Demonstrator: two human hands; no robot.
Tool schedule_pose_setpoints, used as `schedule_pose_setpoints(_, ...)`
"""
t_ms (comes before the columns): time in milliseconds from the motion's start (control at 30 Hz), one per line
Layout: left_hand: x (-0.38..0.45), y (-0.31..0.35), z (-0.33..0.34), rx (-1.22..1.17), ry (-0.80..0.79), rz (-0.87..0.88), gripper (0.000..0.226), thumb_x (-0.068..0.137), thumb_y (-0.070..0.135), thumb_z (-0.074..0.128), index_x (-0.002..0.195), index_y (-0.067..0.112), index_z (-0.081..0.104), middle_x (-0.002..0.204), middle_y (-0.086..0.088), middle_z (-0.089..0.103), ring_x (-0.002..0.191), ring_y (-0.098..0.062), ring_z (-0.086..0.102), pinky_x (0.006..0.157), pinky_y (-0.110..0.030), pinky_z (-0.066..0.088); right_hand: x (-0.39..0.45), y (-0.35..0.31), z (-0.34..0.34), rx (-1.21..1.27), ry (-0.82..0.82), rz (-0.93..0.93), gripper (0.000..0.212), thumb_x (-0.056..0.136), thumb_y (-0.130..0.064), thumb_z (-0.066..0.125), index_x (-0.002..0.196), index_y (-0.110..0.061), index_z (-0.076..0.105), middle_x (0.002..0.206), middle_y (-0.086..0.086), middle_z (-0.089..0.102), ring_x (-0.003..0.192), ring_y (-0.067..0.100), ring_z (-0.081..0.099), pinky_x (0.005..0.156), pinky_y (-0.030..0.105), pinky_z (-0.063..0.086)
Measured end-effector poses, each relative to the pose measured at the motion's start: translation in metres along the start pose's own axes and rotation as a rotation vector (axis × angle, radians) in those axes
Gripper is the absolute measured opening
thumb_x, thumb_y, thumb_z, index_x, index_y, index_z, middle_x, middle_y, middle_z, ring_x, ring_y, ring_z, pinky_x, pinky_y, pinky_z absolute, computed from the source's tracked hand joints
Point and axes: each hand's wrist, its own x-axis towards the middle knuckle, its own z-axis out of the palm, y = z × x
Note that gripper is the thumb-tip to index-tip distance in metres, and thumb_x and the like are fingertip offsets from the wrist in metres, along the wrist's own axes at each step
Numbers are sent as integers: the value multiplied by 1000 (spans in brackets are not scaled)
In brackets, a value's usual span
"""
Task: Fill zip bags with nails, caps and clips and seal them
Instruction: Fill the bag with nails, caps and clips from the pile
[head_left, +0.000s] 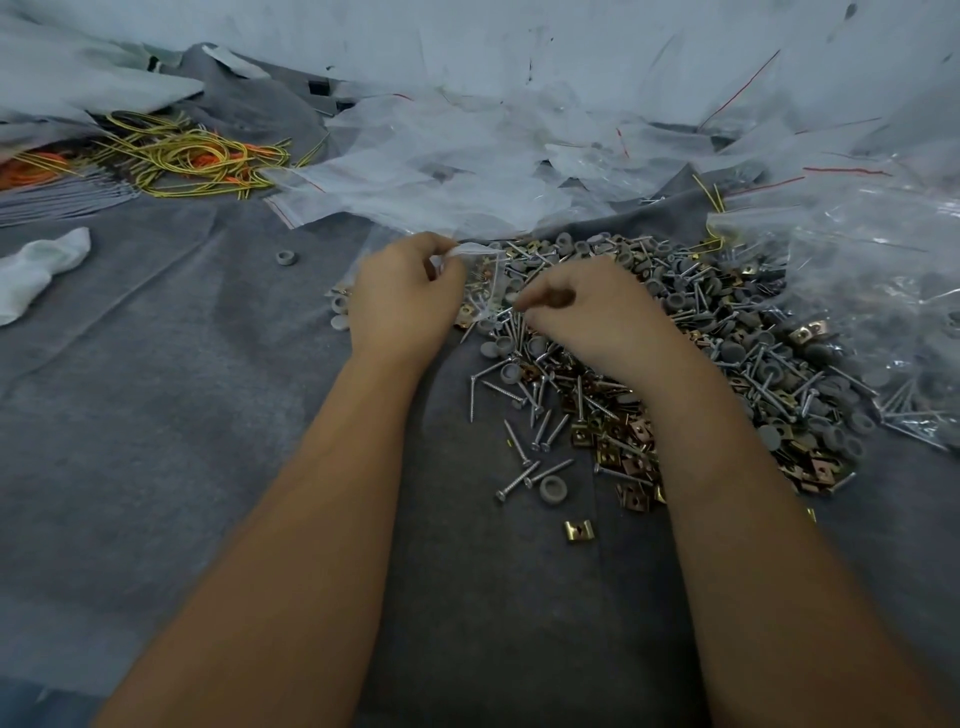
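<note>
My left hand (402, 296) grips a small clear zip bag (485, 275) by its top edge; nails and brass clips show inside it. Just to its right, my right hand (587, 309) has its fingers curled down into a heap of silver nails (540, 410), grey caps (553, 491) and brass clips (631, 452), pinching nails near the bag's mouth. The heap spreads over grey cloth (182, 415) from the bag to the right.
A pile of empty clear zip bags (457, 156) with red strips lies behind the hands. Filled bags (878, 291) sit at the right. Yellow and orange wire ties (182, 156) lie at the back left, a white rag (36, 270) at the left edge.
</note>
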Motion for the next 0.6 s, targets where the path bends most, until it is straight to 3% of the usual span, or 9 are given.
schedule_pose_setpoints(67, -1, 2, 0, -8, -7, -12, 29, 87, 35, 52, 98, 17, 72, 52, 4, 51, 50, -11, 46, 53, -30, 37, -2, -4, 4, -151, -113, -18, 27, 86, -29, 69, 112, -26, 70, 85, -14, 61, 81, 7, 59, 71, 25, 47)
schedule_pose_setpoints(133, -1, 3, 0, -17, -10, -30, 34, 83, 40, 48, 95, 19, 73, 54, 3, 54, 53, -13, 49, 55, -29, 39, 0, -9, 9, -310, -127, -39, 30, 84, -38, 70, 112, -29, 67, 91, -7, 62, 88, 16, 60, 78, 33, 49)
schedule_pose_setpoints(300, 0, 1, 0, -25, -7, -38, 30, 86, 39, 50, 93, 20, 73, 61, 2, 61, 58, -14, 55, 56, -29, 40, 10, -16, 19, -376, -14, -57, 8, 85, -31, 66, 92, -31, 62, 91, -6, 63, 91, 20, 60, 75, 32, 43)
schedule_pose_setpoints(433, 2, -1, 1, -21, 9, -55, 28, 91, 32, 51, 88, 14, 72, 59, 2, 57, 58, -15, 50, 56, -31, 37, 11, -15, 28, -331, 82, -45, 14, 88, -25, 60, 98, -25, 69, 99, -1, 68, 96, 24, 61, 87, 39, 47)
schedule_pose_setpoints(533, 0, -1, 2, -14, -10, -54, 30, 89, 34, 51, 81, 12, 70, 61, -5, 61, 59, -20, 55, 55, -34, 40, 10, -12, 33, -348, 171, -68, 10, 91, -28, 59, 95, -24, 67, 95, -3, 67, 93, 24, 61, 85, 37, 43)
schedule_pose_setpoints(600, -1, -1, 3, 2, -18, -49, 33, 87, 35, 51, 73, 8, 65, 55, -5, 55, 52, -17, 47, 51, -33, 37, 10, -7, 32, -367, 233, -107, 9, 91, -25, 59, 96, -22, 66, 94, -2, 66, 90, 23, 61, 84, 37, 46)
